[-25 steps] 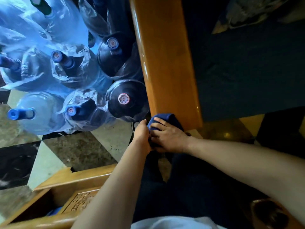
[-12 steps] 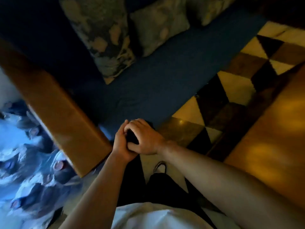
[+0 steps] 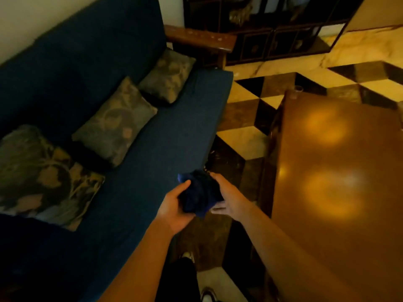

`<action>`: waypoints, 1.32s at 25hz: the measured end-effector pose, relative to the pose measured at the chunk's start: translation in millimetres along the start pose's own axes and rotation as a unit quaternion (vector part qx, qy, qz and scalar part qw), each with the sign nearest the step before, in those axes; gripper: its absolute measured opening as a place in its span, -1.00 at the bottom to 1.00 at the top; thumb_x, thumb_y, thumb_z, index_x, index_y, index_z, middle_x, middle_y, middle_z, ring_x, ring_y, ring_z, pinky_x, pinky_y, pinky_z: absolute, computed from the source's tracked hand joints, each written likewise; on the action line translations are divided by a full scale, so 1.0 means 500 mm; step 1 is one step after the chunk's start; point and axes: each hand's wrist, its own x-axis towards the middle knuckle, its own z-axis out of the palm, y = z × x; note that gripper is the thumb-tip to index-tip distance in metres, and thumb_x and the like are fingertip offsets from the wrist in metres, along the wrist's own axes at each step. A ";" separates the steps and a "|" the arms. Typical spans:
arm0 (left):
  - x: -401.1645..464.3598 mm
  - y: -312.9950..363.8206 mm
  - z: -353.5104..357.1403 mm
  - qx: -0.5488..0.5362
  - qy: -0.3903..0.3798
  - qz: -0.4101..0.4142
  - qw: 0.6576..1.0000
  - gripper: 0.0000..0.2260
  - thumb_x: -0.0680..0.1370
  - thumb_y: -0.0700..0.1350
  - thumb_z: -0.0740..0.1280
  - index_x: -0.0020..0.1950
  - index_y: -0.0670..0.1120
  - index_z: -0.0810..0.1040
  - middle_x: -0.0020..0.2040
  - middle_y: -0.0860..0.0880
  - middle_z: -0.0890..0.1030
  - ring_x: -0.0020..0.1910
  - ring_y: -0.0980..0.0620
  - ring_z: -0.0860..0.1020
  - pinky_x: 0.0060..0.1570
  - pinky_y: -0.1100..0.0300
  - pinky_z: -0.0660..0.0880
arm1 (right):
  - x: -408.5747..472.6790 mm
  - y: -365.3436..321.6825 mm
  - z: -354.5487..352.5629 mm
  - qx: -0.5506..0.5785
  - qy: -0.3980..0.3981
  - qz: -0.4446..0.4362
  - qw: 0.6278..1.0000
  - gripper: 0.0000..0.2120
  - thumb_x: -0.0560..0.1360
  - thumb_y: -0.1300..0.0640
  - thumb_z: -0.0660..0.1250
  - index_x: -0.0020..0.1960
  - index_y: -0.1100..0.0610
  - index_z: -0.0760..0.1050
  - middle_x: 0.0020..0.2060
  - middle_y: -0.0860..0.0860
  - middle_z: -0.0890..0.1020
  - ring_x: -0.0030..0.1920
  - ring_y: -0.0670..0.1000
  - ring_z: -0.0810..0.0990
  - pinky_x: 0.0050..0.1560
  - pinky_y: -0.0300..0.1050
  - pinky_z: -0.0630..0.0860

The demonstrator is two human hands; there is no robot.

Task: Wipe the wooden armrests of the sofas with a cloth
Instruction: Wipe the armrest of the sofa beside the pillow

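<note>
A crumpled dark blue cloth (image 3: 199, 194) sits between my two hands, above the front edge of the blue sofa (image 3: 152, 162). My left hand (image 3: 174, 205) grips its left side and my right hand (image 3: 229, 199) cups its right side. The sofa's far wooden armrest (image 3: 200, 39), dark brown and glossy, runs across the upper middle, well away from both hands. The near armrest is out of view.
Three patterned cushions (image 3: 115, 120) lean along the sofa back. A polished wooden table (image 3: 338, 182) fills the right side, with a glass (image 3: 296, 91) at its far corner. A dark cabinet (image 3: 272, 27) stands behind. Checkered marble floor (image 3: 242, 136) lies between sofa and table.
The view has swung right, from the near armrest and water bottles to the whole sofa and table. My hands left that armrest's end and now hold the cloth loosely in the air.
</note>
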 end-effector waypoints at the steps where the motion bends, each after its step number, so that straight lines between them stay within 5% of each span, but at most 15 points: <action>1: 0.038 0.021 0.018 0.003 -0.011 -0.009 1.000 -0.53 0.51 -0.08 0.44 0.41 -0.17 0.58 0.36 -0.26 0.62 0.31 -0.26 0.61 0.11 -0.15 0.60 | 0.026 -0.030 -0.012 0.068 -0.033 -0.003 0.997 -0.54 0.55 -0.22 0.40 0.28 0.08 0.53 0.19 0.10 0.65 0.16 0.17 0.65 0.15 0.11 0.61; 4: 0.178 0.107 0.066 0.045 -0.018 0.008 0.999 -0.59 0.56 -0.13 0.43 0.41 -0.15 0.58 0.34 -0.23 0.64 0.29 -0.24 0.63 0.03 -0.09 0.65 | 0.124 -0.154 -0.034 0.144 -0.015 -0.121 0.982 -0.68 0.61 0.09 0.40 0.31 0.21 0.59 0.11 0.14 0.74 0.08 0.13 0.72 -0.01 0.04 0.66; 6: 0.265 0.163 0.102 0.111 0.007 0.037 0.993 -0.65 0.59 -0.22 0.40 0.39 -0.14 0.58 0.28 -0.19 0.68 0.22 -0.19 0.66 -0.06 -0.03 0.66 | 0.170 -0.241 -0.050 0.099 0.052 -0.194 0.975 -0.83 0.61 0.17 0.39 0.18 0.17 0.64 0.11 0.20 0.73 0.10 0.17 0.72 0.14 0.19 0.65; 9: 0.375 0.258 0.168 0.187 0.032 0.064 0.980 -0.72 0.57 -0.31 0.41 0.27 -0.14 0.64 0.17 -0.13 0.72 0.07 -0.09 0.71 -0.14 0.07 0.65 | 0.222 -0.367 -0.083 0.069 0.108 -0.238 0.963 -0.92 0.60 0.09 0.42 0.08 -0.04 0.62 0.14 0.13 0.71 0.19 0.18 0.68 0.30 0.32 0.55; 12: 0.501 0.353 0.264 0.172 0.008 0.053 0.984 -0.74 0.55 -0.35 0.36 0.23 -0.23 0.65 0.24 -0.27 0.68 0.15 -0.22 0.67 -0.02 -0.04 0.64 | 0.272 -0.500 -0.125 0.053 0.148 -0.275 0.948 -0.94 0.61 0.00 0.41 0.07 -0.10 0.62 0.05 -0.01 0.73 0.12 0.08 0.70 0.23 0.26 0.61; 16: 0.660 0.412 0.413 0.145 -0.043 -0.048 0.987 -0.64 0.60 -0.07 0.39 0.33 -0.21 0.64 0.27 -0.23 0.68 0.25 -0.22 0.66 0.13 -0.11 0.62 | 0.357 -0.655 -0.212 0.047 0.186 -0.309 0.932 -0.89 0.61 -0.06 0.39 0.07 -0.07 0.63 -0.04 -0.02 0.75 0.03 0.05 0.72 0.03 0.10 0.66; 23: 0.977 0.504 0.672 0.066 -0.055 -0.070 0.994 -0.58 0.37 -0.17 0.48 0.21 -0.27 0.70 0.14 -0.29 0.70 0.02 -0.28 0.72 -0.02 -0.10 0.67 | 0.591 -1.004 -0.410 -0.006 0.055 -0.285 0.957 -0.89 0.62 0.05 0.37 0.13 -0.02 0.62 0.10 0.08 0.74 0.09 0.04 0.72 0.11 -0.02 0.66; 28: 1.161 0.630 0.821 0.042 -0.066 -0.011 0.997 -0.59 0.42 -0.36 0.34 0.26 -0.22 0.68 0.20 -0.30 0.68 0.11 -0.27 0.70 0.07 -0.14 0.65 | 0.734 -1.287 -0.515 -0.044 -0.049 -0.249 0.966 -0.72 0.57 0.12 0.45 0.28 0.11 0.61 0.15 0.10 0.73 0.17 0.12 0.71 0.21 0.13 0.63; 33: 1.371 0.774 0.906 -0.038 -0.020 0.039 0.998 -0.63 0.45 -0.36 0.30 0.19 -0.21 0.72 0.19 -0.30 0.70 0.10 -0.28 0.71 0.02 -0.12 0.68 | 0.932 -1.519 -0.536 -0.048 0.012 -0.206 0.977 -0.84 0.51 0.26 0.50 0.04 0.09 0.62 0.10 0.19 0.71 0.07 0.16 0.71 0.08 0.09 0.64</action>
